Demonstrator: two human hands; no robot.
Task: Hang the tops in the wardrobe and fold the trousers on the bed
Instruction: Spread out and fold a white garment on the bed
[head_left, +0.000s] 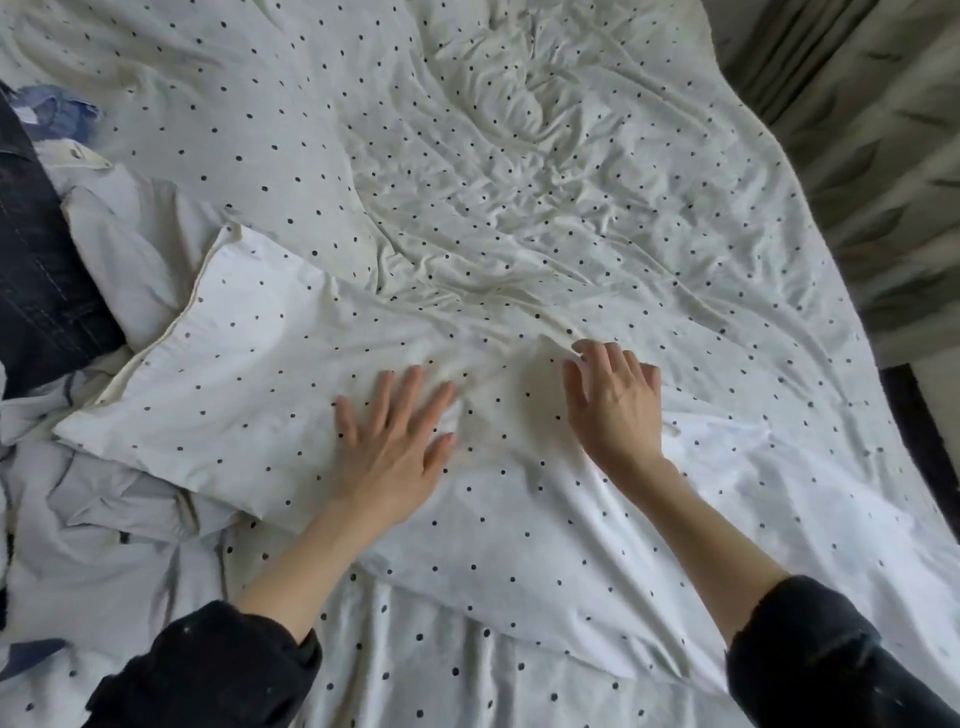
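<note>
pressing flat on dotted duvet (519, 218): left hand (395, 441) fingers spread; right hand (615, 405) fingers slightly bent, holding nothing.

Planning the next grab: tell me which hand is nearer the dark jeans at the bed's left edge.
Left. The left hand lies flat on the polka-dot duvet, right of the dark jeans; the right hand rests farther right still.

Soft, even daylight, source not visible; bright overall. White dotted duvet (519, 208) near overexposed toward 5 o'clock. Faint shadow between left hand (395, 441) and right hand (613, 405). Curtain (883, 156) at 2 o'clock motion-blurred, streaked. Wide-angle bending at edges. Dark jeans (36, 260) at 9 o'clock underexposed, detail muddy.
</note>
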